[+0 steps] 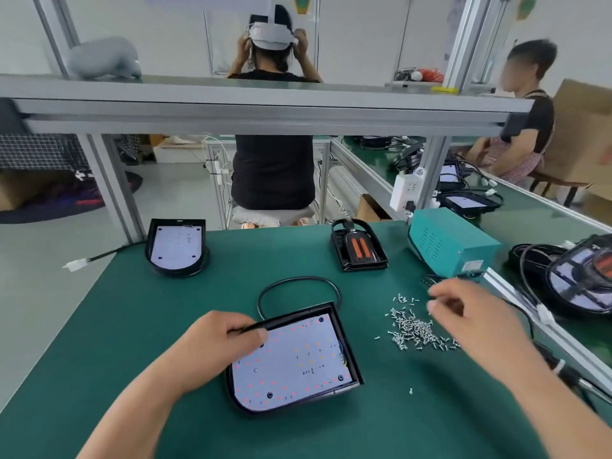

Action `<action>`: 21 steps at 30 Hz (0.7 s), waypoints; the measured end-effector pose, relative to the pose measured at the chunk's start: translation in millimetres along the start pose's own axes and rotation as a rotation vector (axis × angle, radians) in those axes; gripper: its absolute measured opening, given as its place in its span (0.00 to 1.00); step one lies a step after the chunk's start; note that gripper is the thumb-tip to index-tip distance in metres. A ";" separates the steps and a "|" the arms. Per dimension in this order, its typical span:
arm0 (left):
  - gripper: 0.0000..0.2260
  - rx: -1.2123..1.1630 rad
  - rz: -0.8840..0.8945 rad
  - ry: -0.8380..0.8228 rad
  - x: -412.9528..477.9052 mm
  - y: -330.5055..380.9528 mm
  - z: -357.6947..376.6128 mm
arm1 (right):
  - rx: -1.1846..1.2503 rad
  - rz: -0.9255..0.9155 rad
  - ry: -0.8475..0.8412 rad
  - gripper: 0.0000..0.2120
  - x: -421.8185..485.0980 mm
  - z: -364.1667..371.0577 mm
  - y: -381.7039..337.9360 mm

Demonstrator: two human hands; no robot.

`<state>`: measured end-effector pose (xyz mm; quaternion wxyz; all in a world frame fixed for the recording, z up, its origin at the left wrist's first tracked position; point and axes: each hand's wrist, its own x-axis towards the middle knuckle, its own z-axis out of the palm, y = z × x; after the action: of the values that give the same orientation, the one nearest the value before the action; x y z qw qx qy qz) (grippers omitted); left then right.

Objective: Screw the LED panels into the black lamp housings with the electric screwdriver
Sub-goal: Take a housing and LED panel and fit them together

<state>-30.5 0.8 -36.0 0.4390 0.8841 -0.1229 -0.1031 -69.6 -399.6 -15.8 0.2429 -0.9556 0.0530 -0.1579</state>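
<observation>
Left hand (218, 339) is gripping the upper-left rim of the near black lamp housing (346, 346), with its thumb lying on the LED panel (291, 359) seated inside. The housing is sitting front centre on the green table mat (99, 359), turned at an angle. Its outline is square-cornered at the far-right end and rounded at the near-left end.

The panel is showing white, with red dots running round the border and orange ones nearer the middle. Dark round spots are sitting near its corners; can't tell if screws are in them. A black cable loop (298, 283) is lying on the mat just behind the housing.

Right hand (470, 313) is hovering over the far-right edge of the pile of small silver screws (417, 332), right of the housing. Its fingers are curling downward and motion-blurred, so can't tell if it is pinching a screw. One stray screw (411, 390) is lying apart, nearer the person.

A second housing with a white panel (177, 246) is sitting at the far left of the mat. A lamp unit with orange strips (359, 248) is sitting far centre, and a teal box (453, 246) far right.
</observation>
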 end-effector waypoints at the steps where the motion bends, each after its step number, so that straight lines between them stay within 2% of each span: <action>1: 0.18 -0.041 -0.009 0.012 -0.9 0.9 -0.7 | -0.133 0.016 0.037 0.10 9.8 -0.3 16.9; 4: 0.13 -0.273 -0.120 0.101 2.7 -1.1 -0.5 | -0.380 0.089 -0.065 0.21 25.6 -3.8 59.1; 6: 0.13 -0.332 -0.167 0.170 6.6 -5.3 -0.6 | -0.425 0.092 -0.125 0.23 27.2 -5.8 73.6; 10: 0.13 -0.376 -0.127 0.283 8.8 -7.9 -2.5 | -0.537 0.134 -0.214 0.23 28.7 -10.9 81.7; 12: 0.12 -0.453 -0.095 0.348 9.1 -4.0 -5.4 | -0.560 0.147 -0.263 0.21 29.4 -13.8 84.2; 15: 0.09 -0.643 -0.055 0.359 10.0 -0.1 -6.9 | -0.591 0.111 -0.280 0.16 31.2 -18.6 85.3; 17: 0.06 -0.686 -0.039 0.372 8.4 2.0 -5.9 | -0.597 0.082 -0.278 0.12 30.3 -20.7 83.9; 21: 0.06 -0.667 -0.006 0.341 6.1 6.9 2.8 | -0.389 0.036 -0.163 0.10 23.7 -25.8 86.8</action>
<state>-26.4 -7.2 -32.5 0.7166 0.6974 -0.0053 0.0098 -57.8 -491.4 -29.6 0.0599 -0.9931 0.0796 -0.0624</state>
